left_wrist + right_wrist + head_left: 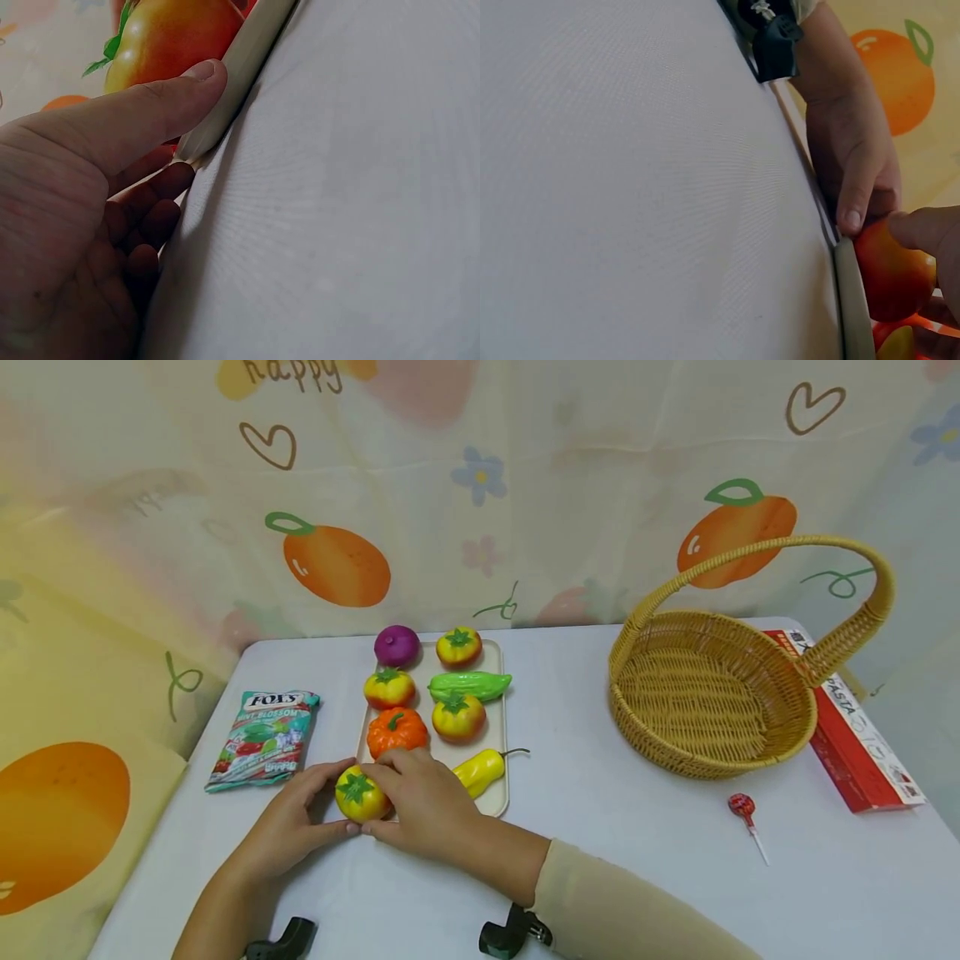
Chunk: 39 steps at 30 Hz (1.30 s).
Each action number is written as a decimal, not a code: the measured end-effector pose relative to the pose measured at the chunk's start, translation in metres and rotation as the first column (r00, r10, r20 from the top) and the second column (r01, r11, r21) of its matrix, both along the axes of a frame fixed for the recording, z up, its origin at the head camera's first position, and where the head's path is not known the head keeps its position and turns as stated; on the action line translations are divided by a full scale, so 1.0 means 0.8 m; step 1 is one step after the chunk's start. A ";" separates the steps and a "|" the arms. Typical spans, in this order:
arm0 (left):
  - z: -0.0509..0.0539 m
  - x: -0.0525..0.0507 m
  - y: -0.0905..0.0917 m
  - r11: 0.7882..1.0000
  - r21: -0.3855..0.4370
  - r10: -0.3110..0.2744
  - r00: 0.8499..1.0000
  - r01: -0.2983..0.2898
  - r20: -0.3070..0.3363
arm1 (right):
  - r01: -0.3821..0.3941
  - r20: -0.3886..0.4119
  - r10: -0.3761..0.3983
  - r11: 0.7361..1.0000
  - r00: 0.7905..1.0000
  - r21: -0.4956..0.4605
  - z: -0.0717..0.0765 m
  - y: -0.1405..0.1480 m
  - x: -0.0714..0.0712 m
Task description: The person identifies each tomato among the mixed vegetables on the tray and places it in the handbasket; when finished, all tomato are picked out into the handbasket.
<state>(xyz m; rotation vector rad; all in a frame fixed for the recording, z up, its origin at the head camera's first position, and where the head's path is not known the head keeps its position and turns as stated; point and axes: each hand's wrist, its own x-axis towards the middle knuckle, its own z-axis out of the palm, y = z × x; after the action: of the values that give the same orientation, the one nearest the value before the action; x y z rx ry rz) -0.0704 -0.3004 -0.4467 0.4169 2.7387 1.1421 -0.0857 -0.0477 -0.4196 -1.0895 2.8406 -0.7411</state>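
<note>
A yellow-and-red toy persimmon (362, 793) with a green leafy top sits at the near left corner of a beige tray (493, 800). My right hand (430, 803) holds it from the right, thumb on the near side and fingers beyond. From the left, my left hand (288, 822) reaches to the same corner. Its thumb (176, 101) lies across the tray rim beside the persimmon, while the other fingers bend loosely near the corner. Beyond the hands lie an orange toy pumpkin (395, 732) and a yellow pepper (482, 772), partly covered by the right hand.
Farther up the tray are a purple onion (397, 647), a green pepper (470, 686) and more persimmons (458, 717). A candy bag (266, 739) lies left. To the right stand a wicker basket (712, 693), a red box (862, 752) and a lollipop (742, 807).
</note>
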 end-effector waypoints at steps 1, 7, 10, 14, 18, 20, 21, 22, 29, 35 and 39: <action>0.000 -0.001 0.001 1.000 0.004 -0.002 1.000 0.002 0.000 | 0.004 -0.002 -0.004 1.000 1.000 -0.002 0.000 0.000 0.000; -0.001 -0.004 0.004 1.000 -0.003 0.001 1.000 -0.001 0.018 | 0.035 -0.017 -0.035 0.999 0.999 -0.008 -0.002 0.000 0.001; -0.003 -0.006 0.006 1.000 -0.002 0.007 1.000 -0.007 0.026 | 0.040 -0.013 -0.040 0.999 0.999 0.001 -0.002 0.000 0.000; -0.003 -0.007 0.006 1.000 0.001 0.010 1.000 -0.010 0.030 | 0.050 -0.002 -0.050 0.999 0.999 0.014 -0.002 -0.002 0.001; -0.002 -0.008 0.007 1.000 -0.004 0.009 0.999 -0.009 0.034 | 0.057 0.012 -0.057 0.998 0.998 0.002 -0.003 -0.002 0.001; -0.001 -0.008 0.007 1.000 0.001 0.010 0.999 -0.010 0.040 | 0.056 0.021 -0.056 0.998 0.998 -0.019 -0.002 -0.002 0.001; -0.001 -0.007 0.007 1.000 0.005 0.012 0.999 -0.012 0.043 | 0.055 0.027 -0.054 0.998 0.998 -0.032 -0.002 -0.001 0.001; -0.001 -0.007 0.006 1.000 0.010 0.011 0.999 -0.012 0.043 | 0.055 0.031 -0.053 0.997 0.998 -0.048 -0.001 -0.001 0.002; 0.005 -0.001 0.003 0.999 -0.019 0.045 0.998 -0.045 0.035 | 0.042 0.066 -0.031 0.984 0.997 -0.171 0.006 0.003 0.004; 0.009 -0.001 0.003 0.997 -0.049 0.061 0.997 -0.059 0.037 | 0.009 0.061 0.004 0.976 0.998 -0.220 0.010 0.020 0.007; 0.010 -0.005 0.004 0.995 -0.072 0.069 0.997 -0.066 0.039 | -0.013 0.064 0.028 0.975 0.998 -0.222 0.012 0.038 0.010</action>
<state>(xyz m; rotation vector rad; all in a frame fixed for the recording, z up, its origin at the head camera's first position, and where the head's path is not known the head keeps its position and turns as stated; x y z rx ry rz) -0.0743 -0.2969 -0.4388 0.2910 2.7671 1.0530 -0.0774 -0.0175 -0.4102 -1.0924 2.7378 -1.0929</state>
